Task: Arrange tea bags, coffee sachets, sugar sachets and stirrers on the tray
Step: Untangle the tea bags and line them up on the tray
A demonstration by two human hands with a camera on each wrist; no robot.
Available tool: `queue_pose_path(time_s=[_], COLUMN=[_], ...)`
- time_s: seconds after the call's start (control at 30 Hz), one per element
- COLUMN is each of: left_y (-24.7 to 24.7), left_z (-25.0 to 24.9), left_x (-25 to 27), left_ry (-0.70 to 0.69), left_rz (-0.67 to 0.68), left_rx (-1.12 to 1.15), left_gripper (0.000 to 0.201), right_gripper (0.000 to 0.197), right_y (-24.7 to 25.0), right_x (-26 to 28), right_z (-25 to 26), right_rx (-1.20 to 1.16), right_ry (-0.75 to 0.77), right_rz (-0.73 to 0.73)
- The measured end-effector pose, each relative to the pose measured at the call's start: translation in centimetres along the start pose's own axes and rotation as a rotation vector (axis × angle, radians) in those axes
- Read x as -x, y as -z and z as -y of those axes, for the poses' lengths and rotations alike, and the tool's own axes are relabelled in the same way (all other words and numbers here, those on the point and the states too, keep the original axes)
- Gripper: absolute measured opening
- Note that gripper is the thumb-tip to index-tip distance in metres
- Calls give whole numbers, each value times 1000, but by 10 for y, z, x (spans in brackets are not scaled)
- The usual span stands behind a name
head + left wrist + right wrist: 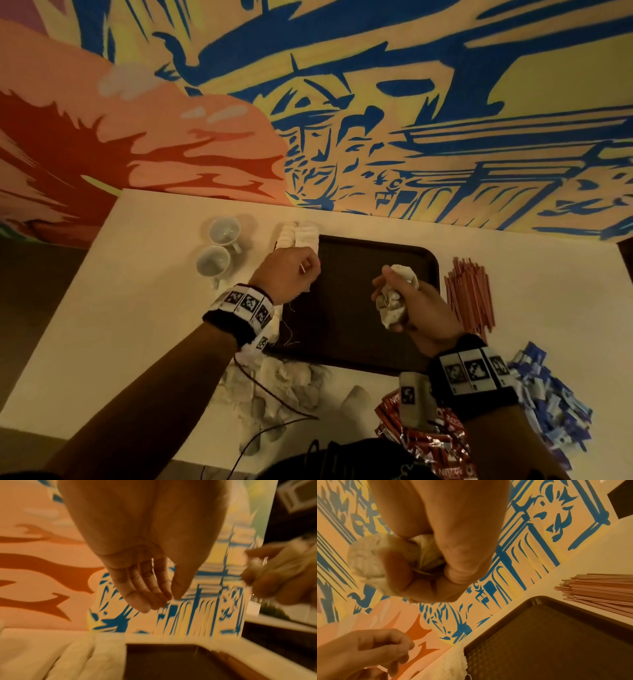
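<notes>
Red coffee sachets (424, 442) lie heaped at the bottom of the head view, right of centre, with blue sugar sachets (551, 404) spilling along the lower right edge. Loose tea bags (274, 387) sit piled at bottom centre, under the left forearm, their strings trailing toward the lower edge. Above these heaps the dark tray (346, 329) fills the middle of the frame, most of its floor bare.

At mid-right, over the tray, the right hand (407, 301) is clenched round a bunch of tea bags (394, 301); the right wrist view shows the fingers curled tight with the paper bulging out at the side. It serves as the supply, I judge, so bags can be drawn off one at a time.

At the tray's left rim the left hand (291, 274) hovers, fingers bent toward the thumb. A thin red-white sliver shows at its knuckles, perhaps a string tag, but whether it actually grips anything I cannot tell; the left wrist view shows fingertips nearly meeting with nothing clear between them. Just above it, at the tray's upper left corner, stands a neat row of tea bags (301, 234), probably the line being extended.

Pink stirrers (469, 294) lie stacked beside the tray's right rim, and two white cups (219, 250) stand upper left of it.
</notes>
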State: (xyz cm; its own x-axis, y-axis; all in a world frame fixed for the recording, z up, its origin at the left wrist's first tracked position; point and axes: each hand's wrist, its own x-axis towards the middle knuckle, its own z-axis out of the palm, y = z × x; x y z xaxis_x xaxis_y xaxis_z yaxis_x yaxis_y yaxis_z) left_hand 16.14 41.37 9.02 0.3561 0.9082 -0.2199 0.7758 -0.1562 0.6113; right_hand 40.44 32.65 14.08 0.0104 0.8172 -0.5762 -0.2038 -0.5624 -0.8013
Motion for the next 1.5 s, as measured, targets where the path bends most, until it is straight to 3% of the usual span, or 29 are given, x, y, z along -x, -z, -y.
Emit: queue_pose_path(time_s=[0.13,0.27,0.4,0.53,0.73,1.1,1.3,1.5], left_y=[8,14,11,6,11,33,52,70], left_z=[-34,-63,-81,-80,-78,-68,-57,-47], left_x=[47,88,116,128,141,160,162,167], left_ry=[-115,-139,-175,-200,-253,-114,-111,-304], left_rz=[45,135,90,-12,-83,-52,-100,-6], left_rx=[190,336,423,379,434,779,837,778], left_gripper=[11,27,37,30,4,14,7,6], right_gripper=[43,48,54,53,45,36,34,53], right_y=[-12,-25,-37,-52,-70,-83,-79,-92], right_x=[12,26,37,49,59,77,86,97], right_z=[1,0,-4,-8,-15,-38,-43,-42], right_rx=[-25,-39,-63,-109,-223,-302,-238,-162], right_ry=[2,-13,-29,-34,-66,-70,-58,-111], right_rz=[21,26,19,35,20,-44,67,235])
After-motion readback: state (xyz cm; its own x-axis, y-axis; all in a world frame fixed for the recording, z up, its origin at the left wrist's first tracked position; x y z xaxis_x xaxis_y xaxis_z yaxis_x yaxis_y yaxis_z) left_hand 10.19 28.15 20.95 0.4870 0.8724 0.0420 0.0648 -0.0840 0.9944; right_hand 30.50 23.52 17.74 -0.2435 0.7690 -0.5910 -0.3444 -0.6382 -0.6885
